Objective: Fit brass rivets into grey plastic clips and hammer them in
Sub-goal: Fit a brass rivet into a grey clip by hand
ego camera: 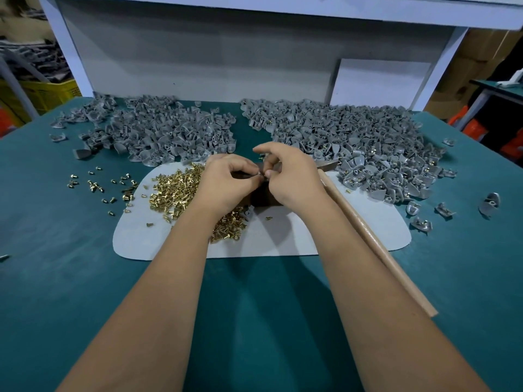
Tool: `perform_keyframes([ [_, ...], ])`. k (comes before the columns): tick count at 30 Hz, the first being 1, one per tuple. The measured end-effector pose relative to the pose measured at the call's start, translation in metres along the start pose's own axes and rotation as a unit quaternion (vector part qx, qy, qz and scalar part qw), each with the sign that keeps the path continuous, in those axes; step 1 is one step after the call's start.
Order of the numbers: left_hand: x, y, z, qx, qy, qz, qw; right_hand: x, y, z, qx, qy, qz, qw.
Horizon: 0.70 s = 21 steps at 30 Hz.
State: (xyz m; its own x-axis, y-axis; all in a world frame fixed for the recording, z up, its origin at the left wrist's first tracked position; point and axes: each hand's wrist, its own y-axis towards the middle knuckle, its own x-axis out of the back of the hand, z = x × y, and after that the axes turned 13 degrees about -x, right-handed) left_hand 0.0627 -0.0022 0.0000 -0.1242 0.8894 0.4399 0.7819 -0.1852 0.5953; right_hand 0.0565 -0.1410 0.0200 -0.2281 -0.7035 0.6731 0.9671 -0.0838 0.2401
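My left hand [226, 182] and my right hand [291, 176] meet over a dark block [261, 198] on a pale grey mat [283, 236]. Both pinch a small grey plastic clip [261, 171] between their fingertips; a brass rivet seems to be at the pinch, mostly hidden. A heap of brass rivets [175, 190] lies on the mat under my left wrist. One pile of grey clips [158, 131] sits at the back left. A second pile [362, 145], with brass rivets showing in some clips, sits at the back right. A hammer lies right of my right hand, its wooden handle [376, 244] running toward me.
Loose rivets [96, 185] are scattered on the teal table [56, 250] left of the mat. A few stray clips [441, 210] lie at the right. A white panel [198, 52] closes off the back of the table. A yellow crate [42, 91] stands beyond the left edge.
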Motion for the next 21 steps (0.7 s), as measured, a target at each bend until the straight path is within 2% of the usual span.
perform_keyframes([
  [6, 0.003, 0.001, 0.004, -0.006, -0.015, 0.015, 1.0, -0.001, -0.008, -0.015, 0.026, 0.065, 0.005, 0.998],
  [10, 0.002, 0.001, 0.003, -0.001, -0.008, 0.007, 1.0, 0.001, -0.007, -0.018, 0.017, 0.09, -0.025, 0.996],
  [21, 0.003, 0.001, 0.005, 0.004, 0.0, 0.018, 1.0, -0.002, -0.008, -0.014, 0.047, -0.034, -0.053, 0.997],
])
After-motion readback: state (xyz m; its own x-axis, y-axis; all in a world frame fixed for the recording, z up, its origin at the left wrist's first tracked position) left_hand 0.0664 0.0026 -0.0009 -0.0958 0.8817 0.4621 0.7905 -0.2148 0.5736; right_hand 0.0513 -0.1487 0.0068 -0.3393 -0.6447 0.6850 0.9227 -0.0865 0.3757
